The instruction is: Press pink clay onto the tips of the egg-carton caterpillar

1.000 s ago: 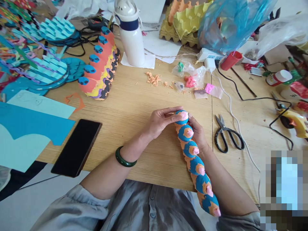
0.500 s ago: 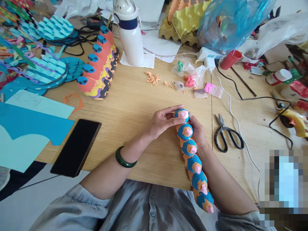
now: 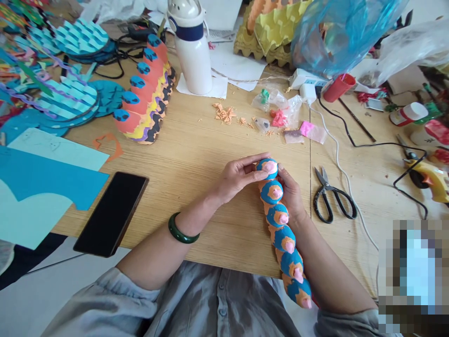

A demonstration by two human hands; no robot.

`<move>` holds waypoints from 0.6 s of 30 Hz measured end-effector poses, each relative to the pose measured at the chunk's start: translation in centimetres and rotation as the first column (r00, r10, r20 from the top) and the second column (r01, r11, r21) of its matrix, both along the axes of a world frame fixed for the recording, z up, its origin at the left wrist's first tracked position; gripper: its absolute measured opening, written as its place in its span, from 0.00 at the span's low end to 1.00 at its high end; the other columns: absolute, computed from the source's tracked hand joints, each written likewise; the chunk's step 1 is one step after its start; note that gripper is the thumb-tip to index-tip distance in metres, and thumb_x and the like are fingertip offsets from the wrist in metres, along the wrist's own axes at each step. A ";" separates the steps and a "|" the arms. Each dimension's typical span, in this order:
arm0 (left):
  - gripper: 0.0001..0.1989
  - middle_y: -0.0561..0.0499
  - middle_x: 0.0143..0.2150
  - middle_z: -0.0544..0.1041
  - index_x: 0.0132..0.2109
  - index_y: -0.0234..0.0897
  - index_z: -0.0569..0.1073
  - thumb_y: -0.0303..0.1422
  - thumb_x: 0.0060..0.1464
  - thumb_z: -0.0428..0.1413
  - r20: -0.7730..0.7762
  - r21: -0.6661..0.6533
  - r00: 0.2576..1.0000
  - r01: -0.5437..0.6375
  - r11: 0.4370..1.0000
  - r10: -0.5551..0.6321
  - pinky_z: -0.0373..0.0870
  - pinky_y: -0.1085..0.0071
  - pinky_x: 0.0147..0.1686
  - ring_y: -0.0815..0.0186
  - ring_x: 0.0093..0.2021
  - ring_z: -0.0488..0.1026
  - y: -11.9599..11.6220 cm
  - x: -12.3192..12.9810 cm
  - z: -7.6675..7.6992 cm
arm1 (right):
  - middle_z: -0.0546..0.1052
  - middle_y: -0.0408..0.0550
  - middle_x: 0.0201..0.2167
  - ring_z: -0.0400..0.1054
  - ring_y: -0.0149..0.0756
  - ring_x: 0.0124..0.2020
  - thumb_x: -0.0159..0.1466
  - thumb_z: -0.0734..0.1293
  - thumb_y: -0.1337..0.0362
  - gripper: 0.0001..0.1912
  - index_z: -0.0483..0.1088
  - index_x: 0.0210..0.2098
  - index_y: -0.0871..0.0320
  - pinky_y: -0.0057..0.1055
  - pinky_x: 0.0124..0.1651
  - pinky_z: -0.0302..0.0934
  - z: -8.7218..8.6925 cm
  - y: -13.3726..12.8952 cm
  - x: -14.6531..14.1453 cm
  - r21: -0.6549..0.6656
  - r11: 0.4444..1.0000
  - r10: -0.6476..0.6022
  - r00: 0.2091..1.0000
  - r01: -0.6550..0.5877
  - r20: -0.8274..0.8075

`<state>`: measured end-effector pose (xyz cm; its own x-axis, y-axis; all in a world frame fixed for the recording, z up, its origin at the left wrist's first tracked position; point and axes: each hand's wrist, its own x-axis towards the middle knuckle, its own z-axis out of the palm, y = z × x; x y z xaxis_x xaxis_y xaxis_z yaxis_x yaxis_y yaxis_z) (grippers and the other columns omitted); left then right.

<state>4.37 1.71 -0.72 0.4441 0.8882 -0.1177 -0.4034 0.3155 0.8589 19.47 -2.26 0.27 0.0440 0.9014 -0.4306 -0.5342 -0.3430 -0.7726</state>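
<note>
Figure: a pale wood-grained desk (image 3: 189, 154), over whose near edge extends a long orange-and-blue strip (image 3: 280, 238) of six domes, its near end slightly further left than a second earlier, suggesting a changed angle rather than hold. The left grip (image 3: 235, 180), a bare hand, pinches the farthest dome; the right grip (image 3: 292, 192) curls alongside, fingertips hidden. A pink cap (image 3: 270, 167) tops that dome.
</note>
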 end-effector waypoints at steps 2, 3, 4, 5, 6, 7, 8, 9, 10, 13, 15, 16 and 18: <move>0.29 0.49 0.53 0.85 0.55 0.45 0.85 0.40 0.44 0.76 0.034 0.005 0.999 0.043 0.999 -0.043 0.69 0.55 0.65 0.53 0.60 0.78 0.0 -0.1 0.0 | 0.81 0.40 0.30 0.73 0.36 0.31 0.63 0.74 0.49 0.13 0.77 0.34 0.52 0.34 0.38 0.68 -0.2 0.0 -0.2 0.012 0.999 -0.037 0.999 0.037 -0.027; 0.29 0.49 0.53 0.85 0.56 0.45 0.84 0.40 0.44 0.76 0.040 0.006 0.998 0.054 0.999 -0.054 0.69 0.55 0.65 0.53 0.60 0.78 0.0 -0.1 0.0 | 0.81 0.40 0.31 0.73 0.35 0.31 0.62 0.74 0.50 0.13 0.77 0.34 0.52 0.34 0.38 0.68 -0.3 -0.1 -0.3 0.017 0.999 -0.045 0.998 0.045 -0.041; 0.31 0.49 0.54 0.84 0.56 0.45 0.84 0.39 0.44 0.77 0.037 0.008 0.998 0.054 0.999 -0.054 0.69 0.54 0.65 0.53 0.61 0.77 -0.1 -0.1 0.1 | 0.81 0.40 0.30 0.72 0.34 0.31 0.62 0.75 0.50 0.13 0.78 0.34 0.52 0.34 0.38 0.67 -0.4 -0.1 -0.3 0.027 0.999 -0.045 0.998 0.046 -0.038; 0.32 0.49 0.54 0.84 0.57 0.45 0.83 0.39 0.44 0.77 0.027 0.012 0.999 0.045 0.999 -0.046 0.69 0.54 0.65 0.53 0.61 0.77 -0.2 0.0 0.2 | 0.80 0.39 0.30 0.71 0.33 0.30 0.62 0.75 0.50 0.13 0.78 0.34 0.52 0.33 0.37 0.67 -0.5 -0.2 -0.3 0.040 0.998 -0.047 0.998 0.049 -0.027; 0.32 0.48 0.55 0.83 0.58 0.45 0.83 0.39 0.44 0.77 0.015 0.018 0.999 0.031 0.999 -0.031 0.69 0.54 0.65 0.53 0.61 0.77 -0.3 0.0 0.3 | 0.80 0.39 0.30 0.71 0.33 0.30 0.62 0.75 0.50 0.13 0.78 0.34 0.52 0.33 0.37 0.66 -0.6 -0.3 -0.3 0.054 0.997 -0.049 0.999 0.049 -0.012; 0.32 0.48 0.56 0.83 0.58 0.44 0.82 0.40 0.44 0.76 0.002 0.027 1.000 0.014 1.000 -0.014 0.69 0.54 0.65 0.52 0.61 0.77 -0.5 0.1 0.4 | 0.80 0.39 0.29 0.70 0.33 0.29 0.63 0.75 0.50 0.13 0.77 0.33 0.52 0.33 0.36 0.66 -0.7 -0.4 -0.2 0.066 0.997 -0.047 0.999 0.046 0.007; 0.32 0.47 0.57 0.82 0.58 0.43 0.82 0.41 0.44 0.76 -0.010 0.042 1.000 -0.004 0.999 0.004 0.69 0.54 0.66 0.52 0.62 0.76 -0.7 0.3 0.5 | 0.79 0.39 0.29 0.70 0.33 0.29 0.63 0.75 0.49 0.13 0.77 0.33 0.52 0.34 0.36 0.65 -0.8 -0.5 -0.2 0.077 0.996 -0.043 0.999 0.041 0.028; 0.32 0.46 0.58 0.82 0.57 0.42 0.83 0.41 0.44 0.76 -0.024 0.065 0.999 -0.027 0.998 0.028 0.69 0.55 0.66 0.52 0.62 0.76 -0.9 0.4 0.7 | 0.78 0.39 0.28 0.69 0.33 0.28 0.63 0.75 0.49 0.14 0.77 0.32 0.51 0.34 0.35 0.64 -0.8 -0.6 -0.1 0.088 0.996 -0.039 0.998 0.035 0.046; 0.31 0.46 0.58 0.81 0.56 0.42 0.83 0.41 0.45 0.76 -0.037 0.094 0.997 -0.057 0.994 0.060 0.69 0.56 0.65 0.52 0.62 0.76 -1.1 0.5 0.8 | 0.78 0.39 0.28 0.68 0.33 0.27 0.63 0.76 0.49 0.14 0.76 0.31 0.51 0.34 0.34 0.64 -0.7 -0.7 -0.1 0.097 0.995 -0.035 0.997 0.029 0.062; 0.29 0.45 0.56 0.82 0.55 0.41 0.83 0.41 0.46 0.76 -0.055 0.158 0.989 -0.128 0.979 0.138 0.71 0.60 0.63 0.54 0.60 0.77 -1.6 0.8 1.0 | 0.76 0.39 0.27 0.65 0.32 0.26 0.61 0.77 0.48 0.16 0.74 0.28 0.51 0.33 0.32 0.61 -0.5 -0.8 -0.1 0.125 0.992 -0.031 0.996 0.019 0.088; 0.29 0.47 0.55 0.82 0.57 0.42 0.82 0.41 0.47 0.75 -0.026 0.130 0.990 -0.133 0.983 0.137 0.72 0.61 0.62 0.56 0.58 0.77 -1.9 0.9 1.1 | 0.75 0.39 0.26 0.63 0.31 0.26 0.60 0.78 0.48 0.17 0.73 0.27 0.52 0.32 0.31 0.61 -0.5 -0.9 0.0 0.144 0.989 -0.033 0.995 0.020 0.092; 0.30 0.47 0.55 0.82 0.58 0.43 0.82 0.41 0.48 0.75 -0.004 0.102 0.992 -0.127 0.987 0.128 0.72 0.61 0.62 0.57 0.58 0.77 -2.0 0.9 1.0 | 0.74 0.39 0.26 0.63 0.31 0.25 0.60 0.78 0.48 0.18 0.73 0.26 0.52 0.32 0.31 0.60 -0.5 -0.9 0.0 0.149 0.989 -0.036 0.995 0.022 0.094; 0.31 0.48 0.55 0.82 0.60 0.44 0.80 0.42 0.49 0.74 0.039 0.050 0.992 -0.122 0.991 0.120 0.71 0.61 0.62 0.58 0.58 0.77 -2.1 1.1 0.9 | 0.73 0.38 0.24 0.62 0.31 0.24 0.60 0.78 0.48 0.18 0.72 0.26 0.51 0.32 0.30 0.61 -0.5 -1.0 0.1 0.147 0.989 -0.035 0.994 0.020 0.100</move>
